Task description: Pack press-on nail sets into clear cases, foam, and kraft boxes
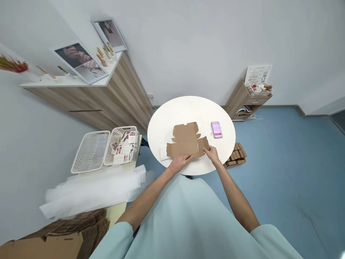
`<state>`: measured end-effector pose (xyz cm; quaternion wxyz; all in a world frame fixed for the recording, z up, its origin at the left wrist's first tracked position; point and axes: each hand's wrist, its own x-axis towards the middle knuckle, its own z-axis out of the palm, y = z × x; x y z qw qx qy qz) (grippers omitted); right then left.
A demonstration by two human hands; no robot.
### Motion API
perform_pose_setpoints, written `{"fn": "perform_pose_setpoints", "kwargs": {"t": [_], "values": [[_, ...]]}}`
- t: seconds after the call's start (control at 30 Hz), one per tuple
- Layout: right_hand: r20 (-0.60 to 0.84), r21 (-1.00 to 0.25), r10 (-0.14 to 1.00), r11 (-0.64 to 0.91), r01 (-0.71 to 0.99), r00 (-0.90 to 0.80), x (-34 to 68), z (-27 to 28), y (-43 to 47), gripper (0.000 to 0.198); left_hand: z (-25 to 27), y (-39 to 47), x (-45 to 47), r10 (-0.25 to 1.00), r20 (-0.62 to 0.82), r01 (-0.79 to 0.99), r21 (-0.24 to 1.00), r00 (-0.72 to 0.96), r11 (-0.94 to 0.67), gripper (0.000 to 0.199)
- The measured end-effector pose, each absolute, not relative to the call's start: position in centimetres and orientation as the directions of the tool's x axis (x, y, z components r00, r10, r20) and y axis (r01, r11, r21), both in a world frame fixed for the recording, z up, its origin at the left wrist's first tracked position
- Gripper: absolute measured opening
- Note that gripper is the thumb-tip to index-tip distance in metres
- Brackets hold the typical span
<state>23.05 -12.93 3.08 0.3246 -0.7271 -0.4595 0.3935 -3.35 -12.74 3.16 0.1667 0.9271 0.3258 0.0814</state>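
Observation:
A flat brown cardboard box blank [185, 133] lies unfolded on the round white table [172, 111], its near side flaps partly raised. My left hand [181, 162] rests along the blank's near edge, fingers stretched out and lying on the card. My right hand [212, 154] pinches the flap at the blank's right end between thumb and fingers. Under the left end of the blank a piece of white packing material [163, 153] sticks out. Right of the blank lies a pixelated pink and purple object [216, 130].
To the left stand a white basket of small packets [122, 145], a basket of clear plastic pieces [91, 151] and a pile of white sheets [94, 190]. Cardboard blanks [59, 241] are stacked at lower left. Folded boxes [237, 155] sit on the floor right of the table.

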Motion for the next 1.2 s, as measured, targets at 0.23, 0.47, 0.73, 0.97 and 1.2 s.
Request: {"fn": "perform_pose_setpoints", "kwargs": {"t": [0.23,0.47,0.73,0.97,1.2], "values": [[-0.397,-0.688,0.864,-0.503,0.523,0.308,25.2,-1.6,-13.7,0.023,-0.3,-12.4,-1.6,0.657,-0.249,0.692,0.410,0.712,-0.594,0.048],[-0.213,-0.544,0.935,-0.356,0.760,0.285,25.8,-0.6,-10.7,0.049,-2.9,-12.5,-4.7,0.805,-0.237,0.784,0.486,0.544,-0.386,0.061],[-0.439,-0.467,0.896,-0.290,0.835,0.066,21.6,0.2,-3.8,0.054,-2.7,-11.9,-5.5,0.862,-0.264,0.764,0.615,0.432,-0.194,0.040],[-0.431,-0.535,0.902,-0.279,0.798,0.027,21.1,-0.6,-4.0,0.066,-1.9,-11.8,-5.1,0.871,-0.296,0.767,0.628,0.392,-0.131,0.039],[-0.366,-0.635,0.930,-0.224,0.739,-0.032,22.7,-1.4,-8.6,0.077,-2.2,-11.3,-5.5,0.869,-0.348,0.768,0.638,0.352,-0.055,0.047]]}}
